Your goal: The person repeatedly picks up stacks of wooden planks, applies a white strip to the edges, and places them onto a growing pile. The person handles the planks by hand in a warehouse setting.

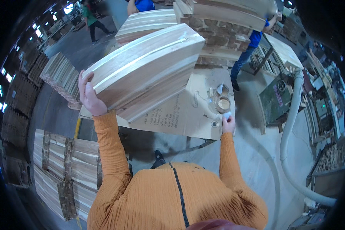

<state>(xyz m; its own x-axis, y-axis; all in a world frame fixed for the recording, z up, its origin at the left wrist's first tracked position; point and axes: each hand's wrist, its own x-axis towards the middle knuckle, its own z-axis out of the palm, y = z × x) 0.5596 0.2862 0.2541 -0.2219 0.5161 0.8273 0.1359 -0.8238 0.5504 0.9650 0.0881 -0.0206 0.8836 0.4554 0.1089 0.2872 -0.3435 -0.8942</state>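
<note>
**Left hand (91,96) grips a big, thick, striped wooden board (147,76); right hand (228,126) pinches a small white thing (227,115)**

The left hand curls around the left end of the board, with its thumb on the near side. The board is pale with brown stripes. It sits tilted over the left part of a counter topped with a flat brown cardboard sheet (172,122).

The right hand is at the right edge of the cardboard. Its fingers are squeezed together on the white thing, which is too small to name. Just past it is a round brown tub (223,104) with tan stuff inside. Another round brown tub (221,91) is right behind that one, with something white in it. A small round pale thing (214,124) lies just left of the right hand.

Behind the board is a tall pile of wooden boards (218,34). A person in a blue shirt and blue jeans (243,61) stands beside the pile. More striped wooden boards (80,165) are stacked low on the left.
</note>
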